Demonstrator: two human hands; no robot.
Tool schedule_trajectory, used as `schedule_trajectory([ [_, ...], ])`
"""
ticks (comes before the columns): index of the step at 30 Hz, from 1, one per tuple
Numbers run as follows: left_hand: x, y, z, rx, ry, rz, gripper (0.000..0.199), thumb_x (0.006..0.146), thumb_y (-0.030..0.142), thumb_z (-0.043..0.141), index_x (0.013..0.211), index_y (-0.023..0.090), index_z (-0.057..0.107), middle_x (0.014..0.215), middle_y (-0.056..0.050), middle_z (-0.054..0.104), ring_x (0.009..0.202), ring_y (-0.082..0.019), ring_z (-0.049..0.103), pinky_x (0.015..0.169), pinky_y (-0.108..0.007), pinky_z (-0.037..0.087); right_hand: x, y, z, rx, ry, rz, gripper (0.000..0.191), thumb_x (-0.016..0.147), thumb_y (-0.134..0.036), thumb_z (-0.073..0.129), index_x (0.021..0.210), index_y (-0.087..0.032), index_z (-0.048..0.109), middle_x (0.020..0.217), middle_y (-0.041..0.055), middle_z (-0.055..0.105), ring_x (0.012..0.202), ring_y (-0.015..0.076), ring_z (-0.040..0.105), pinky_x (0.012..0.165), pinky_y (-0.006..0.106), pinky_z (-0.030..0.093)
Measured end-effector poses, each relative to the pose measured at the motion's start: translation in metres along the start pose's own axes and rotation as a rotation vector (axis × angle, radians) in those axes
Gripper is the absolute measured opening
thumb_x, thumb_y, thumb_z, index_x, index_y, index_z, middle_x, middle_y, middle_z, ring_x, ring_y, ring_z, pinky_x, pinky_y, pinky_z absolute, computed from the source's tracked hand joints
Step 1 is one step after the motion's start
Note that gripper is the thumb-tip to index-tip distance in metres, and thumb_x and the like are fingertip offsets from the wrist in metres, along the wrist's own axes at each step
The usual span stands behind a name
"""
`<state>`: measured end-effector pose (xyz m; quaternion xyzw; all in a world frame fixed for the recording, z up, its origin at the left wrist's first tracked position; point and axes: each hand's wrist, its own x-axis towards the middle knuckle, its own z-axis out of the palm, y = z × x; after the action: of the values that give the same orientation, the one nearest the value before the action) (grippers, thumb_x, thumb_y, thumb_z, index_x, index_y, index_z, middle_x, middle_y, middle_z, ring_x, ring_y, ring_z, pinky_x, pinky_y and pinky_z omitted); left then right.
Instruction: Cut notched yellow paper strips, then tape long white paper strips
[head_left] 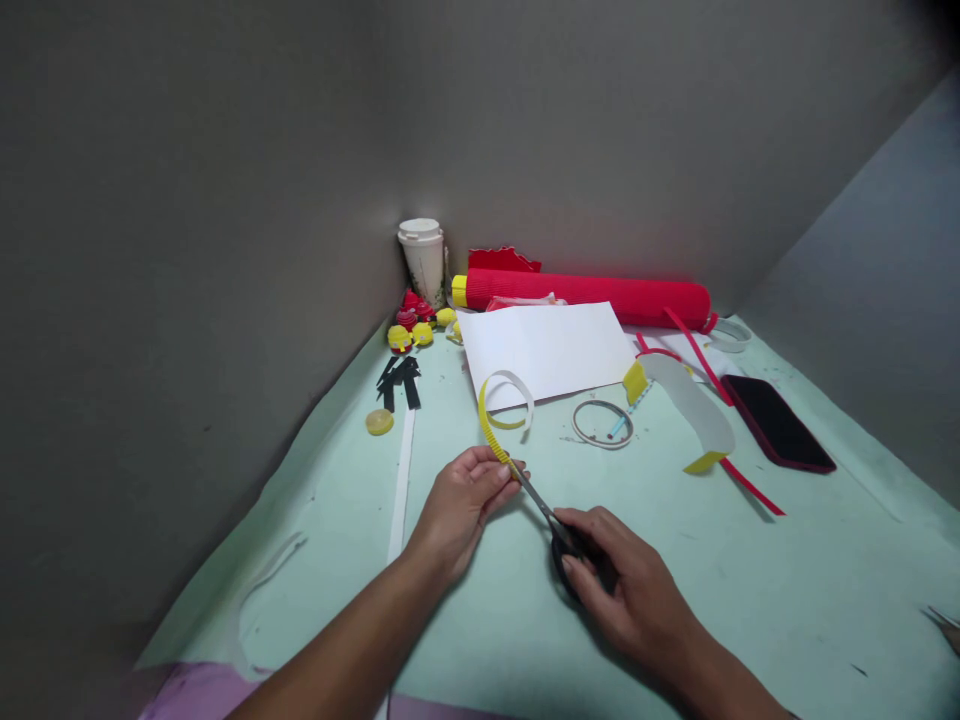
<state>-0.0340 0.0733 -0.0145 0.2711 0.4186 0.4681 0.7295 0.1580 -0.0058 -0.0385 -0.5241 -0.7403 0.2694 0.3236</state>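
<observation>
- The left hand (465, 510) pinches a yellow strip (489, 430) between thumb and fingers; the strip's free end curls upward above the table (517, 640), showing a pale reverse side.
- The right hand (634, 580) grips scissors (537, 500) by their black handles, the blades reaching the strip at the left fingertips.
- Just beyond the curl lies a white sheet (559, 345), with a tape ring (576, 424) near its front edge.
- Black strips (409, 384) and a yellow disc (379, 422) lie left of the sheet; a phone (780, 425) lies at right.
</observation>
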Motion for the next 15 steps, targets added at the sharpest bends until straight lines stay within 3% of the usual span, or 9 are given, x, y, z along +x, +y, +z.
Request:
schedule_trajectory([
  [15, -0.0009, 0.001, 0.0025, 0.002, 0.019, -0.009, 0.01, 0.081, 0.011, 0.068, 0.088, 0.013, 0.062, 0.092, -0.009, 0.072, 0.087, -0.013, 0.067, 0.085, -0.023, 0.052, 0.001, -0.0031, -0.0014, -0.013, 0.01, 0.002, 0.036, 0.089, -0.019, 0.051, 0.124, -0.024, 0.05, 0.088, 0.0022, 0.056, 0.071, 0.016, 0.058, 0.065, 0.028, 0.049],
])
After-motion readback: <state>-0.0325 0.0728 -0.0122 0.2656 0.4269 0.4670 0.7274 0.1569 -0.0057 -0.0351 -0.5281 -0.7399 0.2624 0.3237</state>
